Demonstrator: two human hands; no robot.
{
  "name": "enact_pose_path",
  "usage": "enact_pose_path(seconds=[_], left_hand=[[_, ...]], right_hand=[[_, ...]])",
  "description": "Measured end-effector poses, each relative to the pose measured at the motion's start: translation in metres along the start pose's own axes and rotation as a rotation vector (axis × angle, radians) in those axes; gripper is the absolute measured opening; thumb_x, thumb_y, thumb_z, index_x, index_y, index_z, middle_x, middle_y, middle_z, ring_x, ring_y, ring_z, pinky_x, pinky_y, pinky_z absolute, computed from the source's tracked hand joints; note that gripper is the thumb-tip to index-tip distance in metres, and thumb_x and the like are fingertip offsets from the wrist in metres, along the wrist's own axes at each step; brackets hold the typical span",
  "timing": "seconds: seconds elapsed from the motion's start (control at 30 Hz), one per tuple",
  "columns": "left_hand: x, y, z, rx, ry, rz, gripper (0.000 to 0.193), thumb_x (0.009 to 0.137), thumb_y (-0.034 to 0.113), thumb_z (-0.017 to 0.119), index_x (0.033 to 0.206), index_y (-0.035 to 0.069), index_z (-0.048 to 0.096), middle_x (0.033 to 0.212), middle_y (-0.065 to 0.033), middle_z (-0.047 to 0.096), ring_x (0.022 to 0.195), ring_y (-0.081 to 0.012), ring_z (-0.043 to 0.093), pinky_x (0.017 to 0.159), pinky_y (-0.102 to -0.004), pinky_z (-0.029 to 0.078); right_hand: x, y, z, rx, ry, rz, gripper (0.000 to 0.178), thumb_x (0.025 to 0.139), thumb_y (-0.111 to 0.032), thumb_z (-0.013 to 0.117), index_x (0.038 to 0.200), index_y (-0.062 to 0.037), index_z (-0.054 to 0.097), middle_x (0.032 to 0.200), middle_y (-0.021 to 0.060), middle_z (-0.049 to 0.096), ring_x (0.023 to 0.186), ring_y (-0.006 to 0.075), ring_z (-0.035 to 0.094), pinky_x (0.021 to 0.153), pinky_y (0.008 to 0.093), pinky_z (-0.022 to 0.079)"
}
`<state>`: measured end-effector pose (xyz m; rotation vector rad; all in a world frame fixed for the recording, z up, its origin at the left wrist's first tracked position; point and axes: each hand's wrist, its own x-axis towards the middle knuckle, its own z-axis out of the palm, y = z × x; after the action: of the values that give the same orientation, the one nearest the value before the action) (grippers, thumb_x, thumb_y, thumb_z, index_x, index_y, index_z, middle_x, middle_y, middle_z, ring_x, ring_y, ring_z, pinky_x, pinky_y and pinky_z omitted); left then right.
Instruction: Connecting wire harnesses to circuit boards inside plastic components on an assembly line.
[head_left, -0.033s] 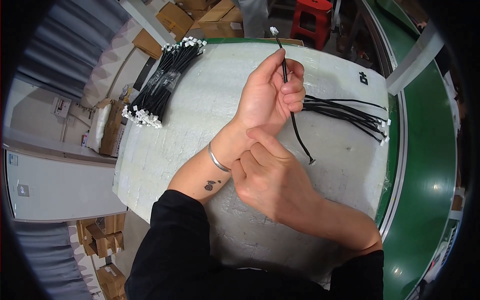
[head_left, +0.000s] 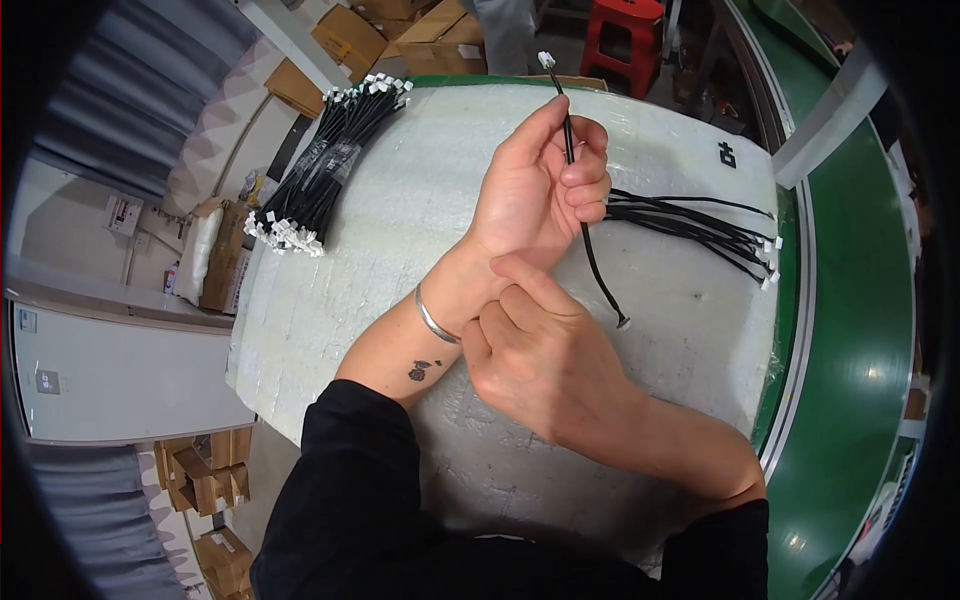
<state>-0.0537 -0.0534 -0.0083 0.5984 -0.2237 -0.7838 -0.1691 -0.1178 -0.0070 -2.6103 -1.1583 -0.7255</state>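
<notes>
My left hand (head_left: 540, 185) is raised over the middle of the padded white surface, palm turned up, its fingers closed around a thin black cable (head_left: 596, 270). A white connector (head_left: 546, 60) tops the cable's upper end; the lower end hangs beside my right hand and carries a small dark tip. My right hand (head_left: 535, 350) is curled against the inner side of my left wrist, the index finger touching the skin there. Its palm faces away, so anything inside it is hidden. Behind my left fingers, several loose black cables (head_left: 690, 225) with white connectors lie to the right.
A thick bundle of black cables (head_left: 335, 165) with white ends lies at the far left of the white surface (head_left: 430, 140). A small black piece (head_left: 727, 155) sits near the far right corner. Alongside runs a green belt (head_left: 850, 350); a red stool (head_left: 622, 45) stands beyond.
</notes>
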Motion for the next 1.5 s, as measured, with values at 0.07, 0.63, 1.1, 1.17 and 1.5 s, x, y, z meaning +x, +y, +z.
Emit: enact_pose_path(seconds=[0.07, 0.63, 1.1, 1.17, 1.5], left_hand=[[0.001, 0.003, -0.003, -0.077, -0.055, -0.044, 0.039, 0.096, 0.042, 0.040, 0.084, 0.007, 0.054, 0.058, 0.0034, 0.035, 0.053, -0.0100, 0.032, 0.050, -0.0232, 0.030], [-0.020, 0.012, 0.023, -0.291, -0.354, -0.052, 0.081, 0.081, 0.074, 0.036, 0.119, 0.003, 0.046, 0.078, -0.0048, 0.039, 0.066, -0.0160, 0.034, 0.059, -0.0268, 0.032], [-0.020, 0.011, 0.024, -0.252, -0.429, -0.088, 0.094, 0.076, 0.081, 0.031, 0.128, 0.003, 0.040, 0.089, -0.0080, 0.042, 0.069, -0.0161, 0.033, 0.059, -0.0256, 0.032], [-0.021, 0.016, 0.020, -0.233, -0.464, -0.077, 0.092, 0.077, 0.080, 0.033, 0.129, 0.004, 0.040, 0.090, -0.0079, 0.042, 0.072, -0.0166, 0.034, 0.058, -0.0259, 0.032], [-0.016, 0.011, 0.025, -0.294, -0.455, -0.087, 0.088, 0.079, 0.073, 0.041, 0.135, 0.004, 0.037, 0.107, -0.0162, 0.051, 0.072, -0.0186, 0.039, 0.060, -0.0284, 0.033]], right_hand=[[0.000, -0.002, 0.003, 0.058, 0.025, 0.006, 0.007, 0.051, -0.007, 0.058, 0.054, -0.0032, 0.052, 0.056, 0.0059, 0.047, 0.060, 0.0170, 0.049, 0.088, 0.0306, 0.046], [0.006, -0.001, -0.011, 0.249, 0.282, 0.035, 0.017, 0.055, -0.006, 0.070, 0.056, -0.0033, 0.053, 0.053, 0.0033, 0.041, 0.054, 0.0162, 0.046, 0.102, 0.0560, 0.037], [0.005, -0.004, -0.018, 0.289, 0.326, 0.045, 0.025, 0.061, -0.009, 0.074, 0.058, -0.0050, 0.050, 0.060, 0.0031, 0.044, 0.055, 0.0181, 0.046, 0.071, 0.0347, 0.047], [0.006, -0.005, -0.012, 0.279, 0.335, 0.072, 0.026, 0.061, -0.009, 0.073, 0.058, -0.0055, 0.048, 0.058, 0.0031, 0.042, 0.055, 0.0183, 0.046, 0.069, 0.0355, 0.048], [-0.005, -0.008, -0.014, 0.283, 0.400, 0.048, 0.016, 0.064, -0.012, 0.066, 0.060, -0.0073, 0.051, 0.064, 0.0030, 0.050, 0.066, 0.0211, 0.051, 0.067, 0.0367, 0.044]])
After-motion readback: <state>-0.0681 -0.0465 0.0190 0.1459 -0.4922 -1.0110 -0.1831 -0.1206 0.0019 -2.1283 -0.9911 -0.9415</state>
